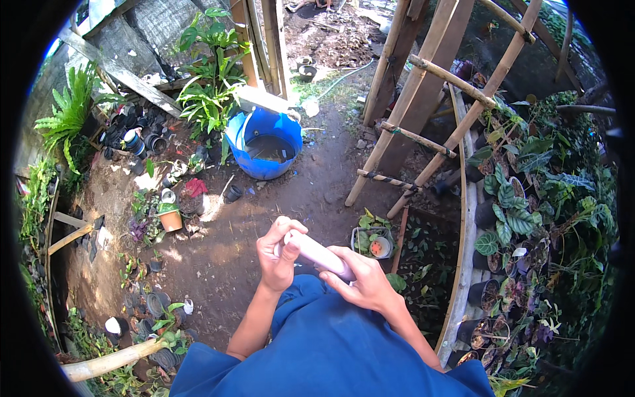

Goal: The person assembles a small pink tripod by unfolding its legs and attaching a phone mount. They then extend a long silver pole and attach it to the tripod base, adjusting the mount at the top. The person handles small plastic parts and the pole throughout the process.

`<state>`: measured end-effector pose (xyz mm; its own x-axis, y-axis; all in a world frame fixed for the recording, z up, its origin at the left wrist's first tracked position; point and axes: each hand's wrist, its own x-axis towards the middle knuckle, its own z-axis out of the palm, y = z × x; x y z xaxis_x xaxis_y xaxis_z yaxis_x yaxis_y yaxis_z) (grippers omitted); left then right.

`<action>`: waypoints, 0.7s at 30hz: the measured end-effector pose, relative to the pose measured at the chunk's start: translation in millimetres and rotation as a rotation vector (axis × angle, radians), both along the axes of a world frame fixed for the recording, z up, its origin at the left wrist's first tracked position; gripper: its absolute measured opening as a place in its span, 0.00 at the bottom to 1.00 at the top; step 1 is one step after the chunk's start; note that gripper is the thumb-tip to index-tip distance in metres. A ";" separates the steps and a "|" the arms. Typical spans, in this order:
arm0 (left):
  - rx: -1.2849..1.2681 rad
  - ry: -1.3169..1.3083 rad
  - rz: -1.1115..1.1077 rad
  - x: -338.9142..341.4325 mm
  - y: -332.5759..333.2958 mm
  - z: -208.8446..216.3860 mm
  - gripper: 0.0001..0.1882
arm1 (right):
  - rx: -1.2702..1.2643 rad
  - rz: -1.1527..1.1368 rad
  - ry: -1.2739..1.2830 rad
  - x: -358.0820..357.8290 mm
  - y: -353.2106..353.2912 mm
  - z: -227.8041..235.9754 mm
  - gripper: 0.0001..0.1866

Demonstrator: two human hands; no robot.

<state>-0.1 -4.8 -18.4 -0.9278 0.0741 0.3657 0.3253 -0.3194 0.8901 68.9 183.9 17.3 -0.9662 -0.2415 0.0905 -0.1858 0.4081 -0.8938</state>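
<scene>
Both of my hands are raised in front of my blue shirt, around a smooth, pale lilac, tube-shaped object (322, 257) that looks like a slim bottle. It lies at a slant, its left end farther from me than its right. My left hand (274, 261) is closed at the left end, with thumb and forefinger bent against it. The right hand (367, 279) grips the other end, fingers on top and thumb below. Exactly what kind of thing it is, I cannot tell, since the fingers cover both ends.
Ahead on the soil stands a cut blue barrel (264, 171). A bamboo ladder (423, 132) leans at the right, beside a bench of potted plants (486, 294). A plastic basket (372, 243) sits near my right hand. An orange pot (170, 217) and several black pots (157, 303) line the left.
</scene>
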 end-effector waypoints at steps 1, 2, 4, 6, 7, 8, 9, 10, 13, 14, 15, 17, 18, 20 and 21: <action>0.059 -0.052 0.004 -5.7 0.7 -7.4 0.25 | 0.003 -0.005 0.001 -2.2 1.8 -2.8 0.25; 0.130 -0.091 -0.004 -10.2 1.5 -15.7 0.25 | 0.007 -0.011 0.003 -4.1 4.3 -5.7 0.25; 0.179 -0.305 0.023 -17.8 6.2 -35.6 0.23 | -0.027 0.021 -0.172 -10.8 14.5 -11.3 0.31; 0.138 -0.462 0.072 -33.3 11.5 -58.3 0.23 | -0.005 -0.013 -0.308 -13.2 23.9 -15.7 0.35; 0.057 -0.508 0.060 -38.7 13.9 -69.7 0.22 | -0.024 -0.029 -0.293 -14.5 27.9 -17.7 0.36; -0.006 -0.556 0.009 -42.0 15.9 -80.6 0.21 | 0.006 -0.026 -0.255 -14.1 33.3 -18.4 0.36; -0.069 -0.606 -0.044 -41.0 17.4 -90.7 0.21 | 0.053 -0.034 -0.267 -12.9 39.4 -18.4 0.36; -0.156 -0.705 -0.080 -38.8 18.7 -99.4 0.20 | 0.086 -0.040 -0.273 -11.5 45.1 -17.9 0.36; -0.370 -0.437 -0.019 -30.5 30.7 -113.6 0.22 | 0.236 -0.038 -0.260 -4.0 60.0 -15.5 0.37; -0.467 -0.348 0.013 -28.3 35.6 -113.3 0.22 | 0.285 -0.036 -0.263 -1.4 65.2 -14.5 0.37; -0.460 -0.381 -0.004 -25.7 38.6 -109.9 0.19 | 0.300 -0.038 -0.266 0.7 70.4 -14.2 0.37; -0.896 -0.027 0.018 -21.7 39.7 -96.0 0.16 | 0.221 -0.024 -0.377 4.5 84.1 -13.9 0.36; -1.116 0.139 0.023 -20.9 42.0 -87.9 0.15 | 0.204 -0.033 -0.472 5.8 91.2 -15.1 0.35; -1.034 0.271 -0.153 -14.8 57.5 -74.8 0.18 | 0.046 -0.060 -0.633 10.2 104.8 -19.5 0.30; -0.954 0.384 -0.223 -9.5 66.9 -70.3 0.20 | -0.027 -0.078 -0.686 12.4 111.3 -23.5 0.28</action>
<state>-9.6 62.1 -88.7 -0.6921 0.6409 0.3320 0.6587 0.3727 0.6536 81.3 295.2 -6.2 -0.8214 -0.1749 -0.5428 0.4547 0.3734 -0.8085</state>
